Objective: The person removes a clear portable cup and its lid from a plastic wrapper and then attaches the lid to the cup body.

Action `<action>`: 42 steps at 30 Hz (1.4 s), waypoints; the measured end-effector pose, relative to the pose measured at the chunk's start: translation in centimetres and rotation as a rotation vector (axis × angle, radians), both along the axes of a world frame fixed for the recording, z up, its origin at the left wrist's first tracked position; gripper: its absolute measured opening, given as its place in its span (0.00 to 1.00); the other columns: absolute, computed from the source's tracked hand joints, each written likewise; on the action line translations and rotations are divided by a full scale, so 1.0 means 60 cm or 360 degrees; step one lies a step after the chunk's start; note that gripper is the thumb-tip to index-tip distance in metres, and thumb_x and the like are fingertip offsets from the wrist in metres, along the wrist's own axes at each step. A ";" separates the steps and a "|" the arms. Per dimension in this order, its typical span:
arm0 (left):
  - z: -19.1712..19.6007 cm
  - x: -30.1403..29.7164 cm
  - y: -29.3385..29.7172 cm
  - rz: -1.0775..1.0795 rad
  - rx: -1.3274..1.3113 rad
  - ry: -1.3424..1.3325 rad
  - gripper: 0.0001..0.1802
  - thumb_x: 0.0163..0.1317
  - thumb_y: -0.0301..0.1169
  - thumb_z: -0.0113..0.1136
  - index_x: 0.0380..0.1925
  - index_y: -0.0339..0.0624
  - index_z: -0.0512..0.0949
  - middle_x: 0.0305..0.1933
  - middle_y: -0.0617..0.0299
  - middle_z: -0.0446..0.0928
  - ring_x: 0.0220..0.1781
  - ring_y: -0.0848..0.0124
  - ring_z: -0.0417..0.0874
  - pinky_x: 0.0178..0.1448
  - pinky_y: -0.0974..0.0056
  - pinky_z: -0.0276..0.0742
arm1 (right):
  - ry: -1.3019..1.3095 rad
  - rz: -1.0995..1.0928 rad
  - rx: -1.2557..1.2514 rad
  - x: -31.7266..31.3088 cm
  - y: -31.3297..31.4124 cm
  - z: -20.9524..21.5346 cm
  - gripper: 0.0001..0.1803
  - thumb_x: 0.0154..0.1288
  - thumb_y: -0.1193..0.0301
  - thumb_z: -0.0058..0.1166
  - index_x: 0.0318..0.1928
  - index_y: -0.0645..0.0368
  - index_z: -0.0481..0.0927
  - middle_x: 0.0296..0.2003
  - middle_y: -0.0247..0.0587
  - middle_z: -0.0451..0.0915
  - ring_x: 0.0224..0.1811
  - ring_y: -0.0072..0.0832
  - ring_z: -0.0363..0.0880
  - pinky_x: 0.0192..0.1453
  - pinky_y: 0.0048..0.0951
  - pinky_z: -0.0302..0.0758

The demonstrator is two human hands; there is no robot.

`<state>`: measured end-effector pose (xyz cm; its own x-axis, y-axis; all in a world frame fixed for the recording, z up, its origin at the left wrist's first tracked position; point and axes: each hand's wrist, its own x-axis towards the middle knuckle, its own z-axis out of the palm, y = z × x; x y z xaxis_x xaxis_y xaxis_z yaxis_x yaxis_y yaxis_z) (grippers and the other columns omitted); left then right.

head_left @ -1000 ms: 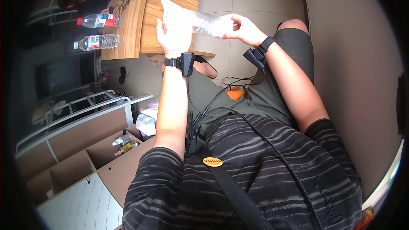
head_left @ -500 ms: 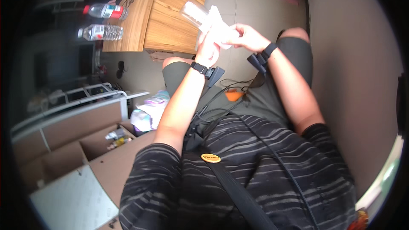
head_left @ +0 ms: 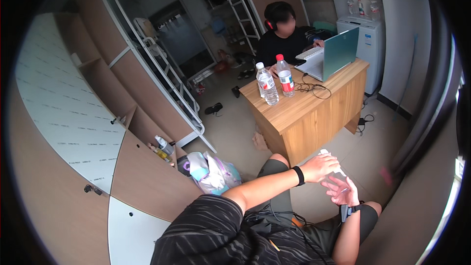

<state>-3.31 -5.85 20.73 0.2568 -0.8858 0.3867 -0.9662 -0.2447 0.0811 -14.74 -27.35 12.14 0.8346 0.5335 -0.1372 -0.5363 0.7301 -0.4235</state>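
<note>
My left hand [head_left: 318, 168] is closed around a slim white object [head_left: 338, 171]; its white end shows above my fingers, and the rest is covered by the hand. Just below and to the right, my right hand [head_left: 343, 192] has its palm turned up and its fingers apart. Something see-through seems to lie between the two hands, too faint to make out. Both hands are over the floor, in front of the wooden desk and above my knees.
On the wooden desk [head_left: 314, 130] stand a white-capped water bottle [head_left: 268, 87] and a red-capped bottle [head_left: 285, 79], beside cables and an open laptop [head_left: 338, 56]. A person [head_left: 284, 34] with headphones sits behind it. A plastic bag [head_left: 213, 172] lies to my left, near shelves.
The view has swung up and left, bringing the room and seated person in. My left hand has turned over the white object; my right hand has come off it and opened.
</note>
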 end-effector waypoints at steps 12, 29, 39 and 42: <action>-0.060 -0.133 -0.105 0.0463 -0.0076 0.0238 0.36 0.65 0.30 0.56 0.73 0.28 0.63 0.80 0.35 0.57 0.85 0.44 0.54 0.85 0.45 0.54 | -0.0296 -0.0651 -0.0081 -0.026 0.034 -0.025 0.41 0.69 0.48 0.55 0.76 0.53 0.64 0.68 0.47 0.76 0.68 0.45 0.77 0.67 0.52 0.78; -0.021 -0.200 -0.138 0.0397 -0.0089 0.0828 0.55 0.50 0.30 0.63 0.77 0.23 0.47 0.80 0.22 0.41 0.82 0.25 0.44 0.86 0.39 0.48 | -0.0602 -0.0957 -0.0251 -0.020 -0.047 -0.094 0.40 0.73 0.62 0.55 0.79 0.55 0.55 0.76 0.47 0.65 0.77 0.43 0.66 0.79 0.47 0.66; -0.002 -0.126 -0.193 0.0246 -0.0014 0.0898 0.75 0.46 0.62 0.79 0.75 0.16 0.47 0.78 0.15 0.45 0.76 0.27 0.62 0.75 0.44 0.72 | -0.0078 -0.1343 0.0125 0.017 -0.044 -0.074 0.29 0.76 0.65 0.56 0.72 0.58 0.67 0.64 0.40 0.77 0.64 0.34 0.77 0.70 0.40 0.74; -0.035 -0.113 -0.192 0.0225 -0.0002 0.0616 0.71 0.49 0.60 0.79 0.75 0.18 0.50 0.79 0.18 0.46 0.78 0.30 0.62 0.74 0.46 0.73 | -0.0144 -0.1527 -0.0184 0.027 -0.031 -0.033 0.29 0.76 0.63 0.58 0.73 0.56 0.67 0.61 0.40 0.78 0.62 0.29 0.79 0.62 0.34 0.79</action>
<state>-10.08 -17.35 18.61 0.5027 -0.8309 0.2386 -0.8212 -0.3727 0.4322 -13.13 -29.21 10.17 0.9178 -0.3926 -0.0598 0.3039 0.7913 -0.5306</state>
